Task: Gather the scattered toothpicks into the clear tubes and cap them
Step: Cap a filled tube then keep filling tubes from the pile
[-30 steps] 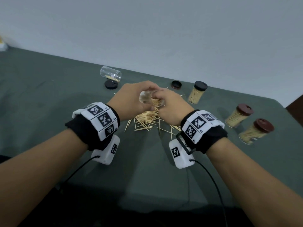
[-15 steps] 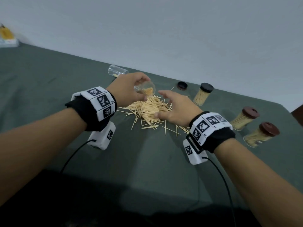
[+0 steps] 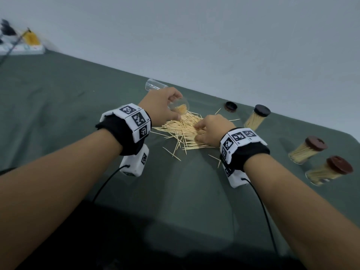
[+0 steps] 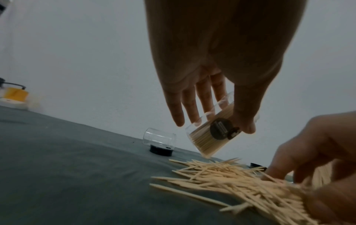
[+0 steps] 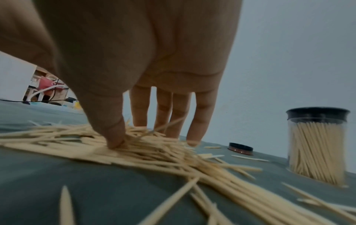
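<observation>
1. Left of the toothpick pile [image 3: 183, 131], an empty tube [image 3: 153, 85] lies beyond the left hand [image 3: 161, 106].
2. That hand curls round a part-filled tube [image 3: 179, 108], tilted mouth toward the pile (presumably ready for loading).
3. The right hand [image 3: 212, 131] presses loosely bent fingers [image 5: 169, 115] into the pile, likely gathering a bunch.
4. Right of the pile stand capped tubes [image 3: 256, 118].

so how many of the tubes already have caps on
3: one black-capped tube beyond the right hand, two brown-capped tubes at the table's right edge. None seems hidden.
</observation>
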Available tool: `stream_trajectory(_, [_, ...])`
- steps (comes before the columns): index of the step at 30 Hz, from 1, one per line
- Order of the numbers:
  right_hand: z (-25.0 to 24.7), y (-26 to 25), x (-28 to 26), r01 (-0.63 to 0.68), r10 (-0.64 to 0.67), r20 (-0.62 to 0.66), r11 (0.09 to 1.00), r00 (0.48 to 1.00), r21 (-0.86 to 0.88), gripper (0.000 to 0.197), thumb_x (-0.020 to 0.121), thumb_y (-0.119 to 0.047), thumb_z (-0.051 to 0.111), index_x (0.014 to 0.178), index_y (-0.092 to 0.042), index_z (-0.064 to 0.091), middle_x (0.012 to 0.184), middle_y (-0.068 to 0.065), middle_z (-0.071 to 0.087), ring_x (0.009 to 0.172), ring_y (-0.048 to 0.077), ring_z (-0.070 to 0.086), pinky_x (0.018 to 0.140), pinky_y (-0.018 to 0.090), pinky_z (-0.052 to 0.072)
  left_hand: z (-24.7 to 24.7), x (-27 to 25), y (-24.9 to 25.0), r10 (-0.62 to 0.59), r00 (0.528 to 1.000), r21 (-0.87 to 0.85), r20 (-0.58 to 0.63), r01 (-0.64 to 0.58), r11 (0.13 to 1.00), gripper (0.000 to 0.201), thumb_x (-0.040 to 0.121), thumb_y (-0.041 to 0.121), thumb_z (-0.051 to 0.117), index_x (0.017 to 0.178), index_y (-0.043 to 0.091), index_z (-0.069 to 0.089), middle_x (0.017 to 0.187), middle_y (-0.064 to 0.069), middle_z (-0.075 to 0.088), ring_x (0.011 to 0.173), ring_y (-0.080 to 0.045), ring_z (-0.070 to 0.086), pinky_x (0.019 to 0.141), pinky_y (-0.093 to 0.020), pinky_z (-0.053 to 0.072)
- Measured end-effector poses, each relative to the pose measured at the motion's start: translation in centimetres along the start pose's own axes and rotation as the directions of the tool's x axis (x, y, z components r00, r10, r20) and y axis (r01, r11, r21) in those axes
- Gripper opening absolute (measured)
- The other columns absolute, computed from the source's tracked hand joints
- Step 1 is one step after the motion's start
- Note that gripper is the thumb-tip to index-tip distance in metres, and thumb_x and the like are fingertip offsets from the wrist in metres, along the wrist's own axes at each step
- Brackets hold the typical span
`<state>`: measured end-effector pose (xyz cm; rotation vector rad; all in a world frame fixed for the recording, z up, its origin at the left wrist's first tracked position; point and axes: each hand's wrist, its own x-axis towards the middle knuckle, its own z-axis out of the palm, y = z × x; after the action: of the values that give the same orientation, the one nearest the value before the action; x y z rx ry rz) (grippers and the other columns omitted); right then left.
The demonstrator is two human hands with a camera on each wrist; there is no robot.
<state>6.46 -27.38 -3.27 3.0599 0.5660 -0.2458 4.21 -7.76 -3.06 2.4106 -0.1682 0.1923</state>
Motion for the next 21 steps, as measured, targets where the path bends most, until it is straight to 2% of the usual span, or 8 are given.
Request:
stream_trajectory(2, [0.0,0.0,0.0,-0.001,0.001,-0.013,1.0,1.0,0.007,0.038,0.085,-0.038,0.066,0.122,-0.032,0.065,0.123,-0.005,0.065,0.112,0.022,0.06,0.093,0.037,0.051,0.1,0.0,0.1,0.012,1.0,0.013,0.006,-0.012,1.0,0.059,0.075,0.026,0.082,0.128,0.022,0.055,0.123,0.005,0.06,0.104,-0.006,0.051,0.086,-0.019,0.037])
stream_trajectory(6, [0.0,0.3,-0.2,-0.011,0.01,0.025,0.998,1.0,0.059,0.059,0.079,-0.053,0.071,0.132,-0.031,0.057,0.129,-0.001,0.061,0.118,0.023,0.057,0.099,0.039,0.048,0.0,0.2,0.2,0.031,0.999,0.037,0.029,-0.032,0.999,0.058,0.075,0.025,0.082,0.126,0.023,0.056,0.121,0.004,0.061,0.108,-0.01,0.055,0.089,-0.023,0.042])
stream_trajectory(10, [0.3,0.5,0.1,-0.036,0.035,0.003,0.998,0.999,0.057,0.055,0.081,-0.046,0.073,0.132,-0.032,0.058,0.13,-0.002,0.061,0.118,0.022,0.057,0.099,0.036,0.048,-0.2,0.3,0.0,0.043,0.997,0.073,0.059,-0.047,0.996,0.058,0.075,0.026,0.082,0.127,0.023,0.055,0.12,0.004,0.06,0.107,-0.011,0.056,0.089,-0.023,0.043])
stream_trajectory(14, [0.4,0.4,0.3,-0.031,0.032,-0.004,0.998,0.999,0.061,0.049,0.083,-0.041,0.072,0.13,-0.033,0.06,0.123,-0.003,0.066,0.113,0.021,0.06,0.098,0.037,0.049,-0.4,0.5,-0.4,0.059,0.996,0.121,0.07,-0.067,0.99,0.058,0.075,0.025,0.082,0.127,0.021,0.055,0.12,0.003,0.061,0.107,-0.011,0.055,0.092,-0.025,0.044])
stream_trajectory(21, [0.7,0.0,0.6,-0.016,0.016,-0.003,0.999,1.0,0.049,0.051,0.084,-0.04,0.072,0.132,-0.032,0.058,0.128,0.002,0.063,0.117,0.025,0.058,0.099,0.038,0.048,-0.9,1.1,-0.9,0.038,0.997,0.14,0.071,-0.048,0.989,0.06,0.075,0.026,0.083,0.127,0.021,0.055,0.121,0.003,0.061,0.106,-0.012,0.056,0.095,-0.031,0.048])
